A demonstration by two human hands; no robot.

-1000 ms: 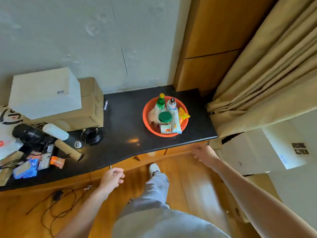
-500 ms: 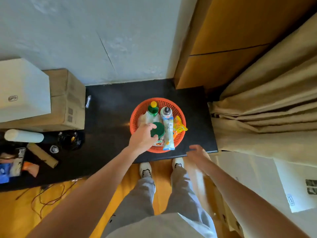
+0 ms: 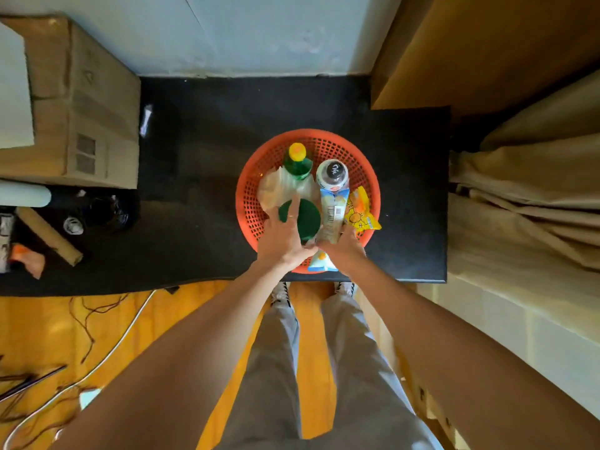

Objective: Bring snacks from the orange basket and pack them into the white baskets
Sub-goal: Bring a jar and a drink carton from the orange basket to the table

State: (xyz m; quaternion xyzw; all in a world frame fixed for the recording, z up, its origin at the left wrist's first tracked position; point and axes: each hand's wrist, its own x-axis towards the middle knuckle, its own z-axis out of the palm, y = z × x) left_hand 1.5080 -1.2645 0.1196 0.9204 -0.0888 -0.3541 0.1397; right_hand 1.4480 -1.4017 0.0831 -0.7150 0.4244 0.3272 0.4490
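The orange basket (image 3: 324, 141) stands on the black counter (image 3: 194, 157) right in front of me. It holds a green bottle with a yellow cap (image 3: 297, 157), a black-capped bottle (image 3: 332, 173), a clear plastic bag (image 3: 276, 186), a yellow snack packet (image 3: 358, 209), a green-lidded jar (image 3: 306, 219) and a long blue-and-white packet (image 3: 334, 206). My left hand (image 3: 282, 241) grips the jar, with its index finger lying across the lid. My right hand (image 3: 341, 248) holds the near end of the long packet. No white basket is in view.
A cardboard box (image 3: 81, 108) with a white box (image 3: 13, 92) on it sits at the left. A cardboard tube (image 3: 48, 235), a coiled cable (image 3: 107, 209) and small clutter lie beside it. A curtain (image 3: 526, 190) hangs at the right, and wires (image 3: 81, 319) lie on the floor.
I have stepped up to the counter. My left hand has closed over the jar, and my right hand has risen from the counter edge into the basket onto the long packet.
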